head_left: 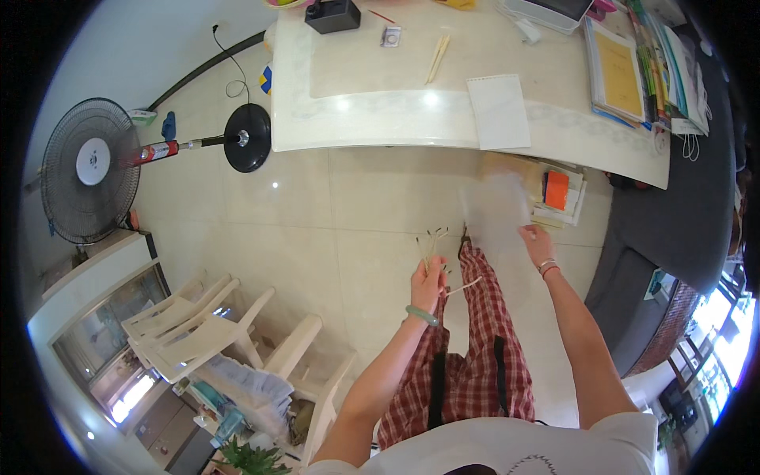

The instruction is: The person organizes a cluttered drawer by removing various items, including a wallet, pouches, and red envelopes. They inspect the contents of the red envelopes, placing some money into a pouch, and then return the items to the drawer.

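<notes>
My left hand, a green bangle on its wrist, is closed round a bunch of thin pale sticks with dark tips. They fan out above my fingers, and their exact kind is too small to make out. Farther right, my right hand pinches the edge of a translucent plastic bag, smeared by motion. The bag hangs in front of the table edge, over my red checked trousers. Through it the floor shows faintly.
Ahead stands a white table with a blank paper sheet, pale sticks and stacked books. Papers with an orange packet lie below it. A standing fan and wooden chairs are left, a grey sofa right.
</notes>
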The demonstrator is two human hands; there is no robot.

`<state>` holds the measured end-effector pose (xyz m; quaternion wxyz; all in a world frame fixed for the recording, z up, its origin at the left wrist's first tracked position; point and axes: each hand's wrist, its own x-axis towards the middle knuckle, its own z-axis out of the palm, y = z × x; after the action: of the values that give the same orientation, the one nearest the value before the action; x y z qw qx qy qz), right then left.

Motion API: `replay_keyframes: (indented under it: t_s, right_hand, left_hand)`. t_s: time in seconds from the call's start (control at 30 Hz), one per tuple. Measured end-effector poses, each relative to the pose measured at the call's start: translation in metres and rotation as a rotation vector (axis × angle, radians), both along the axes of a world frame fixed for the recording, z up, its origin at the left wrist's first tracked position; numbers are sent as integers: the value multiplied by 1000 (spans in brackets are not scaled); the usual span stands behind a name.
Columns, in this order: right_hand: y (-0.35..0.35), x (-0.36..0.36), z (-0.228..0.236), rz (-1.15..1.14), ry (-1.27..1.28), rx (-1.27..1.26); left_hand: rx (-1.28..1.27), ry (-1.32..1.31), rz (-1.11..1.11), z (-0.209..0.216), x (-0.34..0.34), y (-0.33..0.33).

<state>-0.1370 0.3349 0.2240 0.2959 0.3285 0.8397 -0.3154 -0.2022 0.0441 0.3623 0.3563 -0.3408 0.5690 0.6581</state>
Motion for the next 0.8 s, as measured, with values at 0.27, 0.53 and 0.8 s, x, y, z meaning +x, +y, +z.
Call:
replay_keyframes:
  t_s: [0.27, 0.53, 0.8]
  right_hand:
    - [-78, -74, 112, -333, 22, -1101]
    - [-46, -152, 110, -1085, 304, -1120]
    - [-32, -134, 33, -1115, 38, -1113]
  left_hand:
    - [-400, 442, -1070, -3, -20, 74]
    - [-308, 448, -848, 11, -101, 69]
    - [-115, -19, -404, -84, -240, 9]
